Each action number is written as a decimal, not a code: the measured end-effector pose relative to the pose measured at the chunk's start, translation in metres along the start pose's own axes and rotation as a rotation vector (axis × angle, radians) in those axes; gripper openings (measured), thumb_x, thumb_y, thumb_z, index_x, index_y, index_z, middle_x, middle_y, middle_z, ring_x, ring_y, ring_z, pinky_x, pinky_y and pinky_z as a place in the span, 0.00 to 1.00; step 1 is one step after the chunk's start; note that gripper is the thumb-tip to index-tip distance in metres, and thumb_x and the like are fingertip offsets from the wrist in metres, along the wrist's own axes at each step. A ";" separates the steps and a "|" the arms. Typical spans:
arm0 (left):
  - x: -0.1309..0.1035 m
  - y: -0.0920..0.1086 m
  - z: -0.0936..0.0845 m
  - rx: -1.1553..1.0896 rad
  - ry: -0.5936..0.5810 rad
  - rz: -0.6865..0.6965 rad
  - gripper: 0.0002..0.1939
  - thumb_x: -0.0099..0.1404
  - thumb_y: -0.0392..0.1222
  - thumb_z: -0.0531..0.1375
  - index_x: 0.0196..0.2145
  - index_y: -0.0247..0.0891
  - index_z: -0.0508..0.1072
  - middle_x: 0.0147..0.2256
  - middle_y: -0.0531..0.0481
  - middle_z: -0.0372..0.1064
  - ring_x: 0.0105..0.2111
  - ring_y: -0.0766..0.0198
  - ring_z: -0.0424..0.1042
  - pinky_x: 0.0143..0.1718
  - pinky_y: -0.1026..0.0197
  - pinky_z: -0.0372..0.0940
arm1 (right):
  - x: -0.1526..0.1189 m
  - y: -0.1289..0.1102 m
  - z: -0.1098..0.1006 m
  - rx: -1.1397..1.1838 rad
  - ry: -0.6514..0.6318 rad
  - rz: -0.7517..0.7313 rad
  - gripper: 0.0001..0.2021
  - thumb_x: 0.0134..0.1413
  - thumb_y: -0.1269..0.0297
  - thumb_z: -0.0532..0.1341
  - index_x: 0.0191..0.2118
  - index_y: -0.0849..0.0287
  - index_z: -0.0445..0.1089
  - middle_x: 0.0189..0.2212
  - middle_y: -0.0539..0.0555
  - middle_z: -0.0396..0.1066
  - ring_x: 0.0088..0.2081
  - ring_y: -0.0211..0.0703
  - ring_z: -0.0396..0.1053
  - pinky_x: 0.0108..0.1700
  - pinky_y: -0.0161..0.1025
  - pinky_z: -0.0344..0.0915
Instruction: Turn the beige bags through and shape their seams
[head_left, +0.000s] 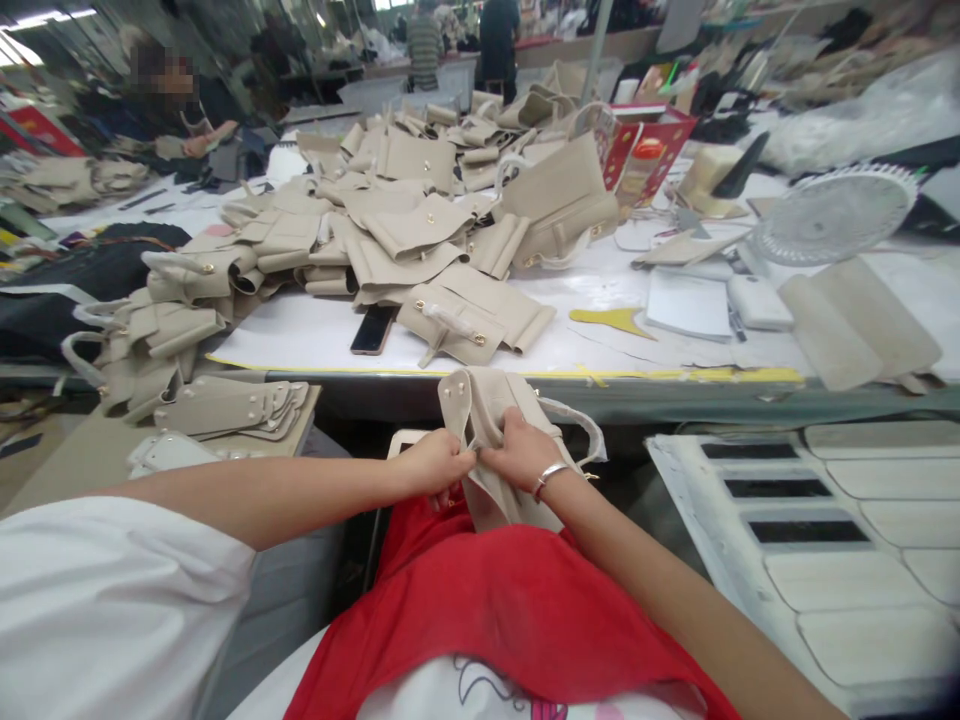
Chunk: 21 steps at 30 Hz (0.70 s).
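A beige leather bag [495,395] rests on my lap against the red apron, with its wrapped handle sticking out on the right. My left hand [439,463] pinches the bag's left edge. From the right, my right hand [523,450] grips the same bag near its middle, the fingertips of both hands almost meeting. Just beyond the table edge lies another beige bag piece [457,325] with a plastic-wrapped handle, beside a dark phone [373,330].
A large heap of beige bag parts [409,225] covers the white table [300,335]. Stacked pieces [225,408] lie on a board at left. At right are a yellow tool [611,318], a round white rack [832,215] and a tray of panels [682,480]. A person [172,95] works at back left.
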<state>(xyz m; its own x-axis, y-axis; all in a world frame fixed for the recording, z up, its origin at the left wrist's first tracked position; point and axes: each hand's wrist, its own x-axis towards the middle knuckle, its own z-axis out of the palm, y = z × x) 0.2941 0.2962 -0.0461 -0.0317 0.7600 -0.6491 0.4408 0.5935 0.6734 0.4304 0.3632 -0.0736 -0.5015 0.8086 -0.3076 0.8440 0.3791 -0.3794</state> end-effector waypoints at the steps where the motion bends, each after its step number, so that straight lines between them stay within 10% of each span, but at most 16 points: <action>1: 0.000 0.002 -0.002 0.010 -0.057 0.000 0.23 0.57 0.51 0.54 0.12 0.34 0.62 0.09 0.51 0.59 0.09 0.68 0.60 0.11 0.68 0.57 | -0.001 0.003 -0.002 0.016 0.004 0.001 0.23 0.45 0.49 0.54 0.42 0.61 0.56 0.33 0.60 0.71 0.36 0.54 0.70 0.32 0.41 0.59; 4: 0.007 -0.003 -0.014 -0.077 -0.134 0.084 0.29 0.58 0.61 0.49 0.14 0.34 0.62 0.10 0.51 0.59 0.10 0.69 0.60 0.12 0.68 0.58 | -0.005 0.009 -0.003 0.023 0.041 0.042 0.19 0.49 0.48 0.51 0.40 0.59 0.57 0.31 0.58 0.71 0.34 0.52 0.70 0.30 0.39 0.56; 8: 0.037 -0.034 -0.030 -0.369 0.449 0.276 0.23 0.56 0.60 0.54 0.25 0.34 0.67 0.22 0.49 0.67 0.21 0.67 0.68 0.21 0.67 0.64 | -0.006 0.009 0.000 -0.044 0.080 0.027 0.18 0.50 0.48 0.50 0.38 0.59 0.58 0.30 0.57 0.71 0.32 0.51 0.70 0.29 0.38 0.54; 10: 0.057 -0.047 -0.032 -0.482 0.556 0.288 0.22 0.57 0.57 0.55 0.40 0.36 0.67 0.37 0.44 0.69 0.33 0.62 0.71 0.27 0.64 0.67 | -0.005 0.007 0.002 -0.075 0.090 0.007 0.17 0.51 0.49 0.50 0.37 0.59 0.58 0.29 0.57 0.71 0.31 0.51 0.69 0.28 0.38 0.53; 17: 0.098 -0.017 -0.016 -0.307 0.328 0.498 0.35 0.51 0.52 0.62 0.55 0.39 0.58 0.52 0.43 0.60 0.51 0.55 0.61 0.52 0.58 0.56 | -0.009 0.019 0.007 0.020 0.199 0.024 0.12 0.50 0.55 0.51 0.35 0.58 0.57 0.25 0.53 0.67 0.28 0.45 0.66 0.29 0.37 0.53; 21: 0.103 0.036 -0.009 -0.022 0.333 0.629 0.36 0.46 0.56 0.63 0.50 0.38 0.63 0.47 0.45 0.63 0.45 0.55 0.63 0.49 0.56 0.57 | -0.025 0.046 0.007 0.559 0.190 0.143 0.09 0.48 0.58 0.52 0.34 0.57 0.53 0.20 0.46 0.61 0.22 0.38 0.62 0.26 0.34 0.57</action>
<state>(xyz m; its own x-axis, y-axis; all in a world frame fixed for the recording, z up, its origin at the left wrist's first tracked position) 0.2987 0.3977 -0.0857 -0.0509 0.9987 0.0054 0.4475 0.0180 0.8941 0.4806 0.3576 -0.0892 -0.3045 0.9197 -0.2478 0.6469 0.0087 -0.7625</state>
